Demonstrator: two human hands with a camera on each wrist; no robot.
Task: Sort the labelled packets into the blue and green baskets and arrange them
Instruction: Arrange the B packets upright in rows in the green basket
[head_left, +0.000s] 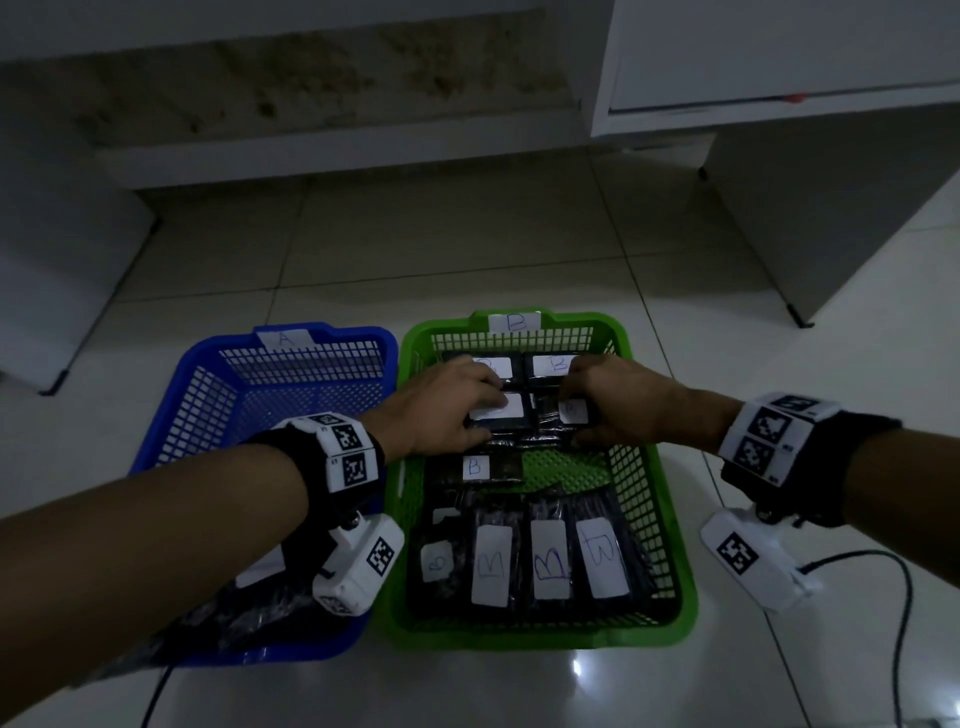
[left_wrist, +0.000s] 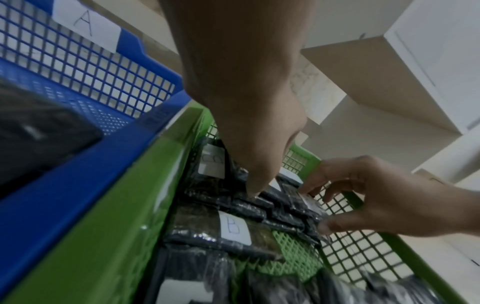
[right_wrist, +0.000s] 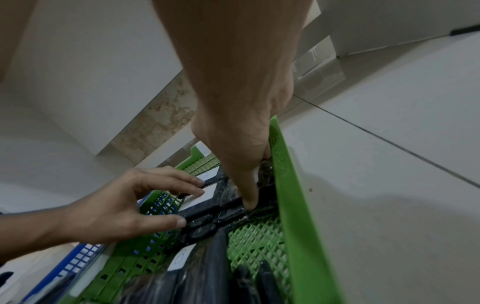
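Observation:
The green basket, tagged B, stands on the floor to the right of the blue basket, tagged A. Both my hands reach into the far half of the green one. My left hand spans a black packet with a white label, fingers on top and thumb at its near edge. Beside it, my right hand grips the neighbouring B packet the same way. In the right wrist view my left hand lies on that label. Two more B packets lie at the far wall.
A single B packet lies mid-basket, and several B packets fill the near row. Dark packets lie in the blue basket's near end. White cabinets stand behind and at both sides. A black cable runs over the tiles at the right.

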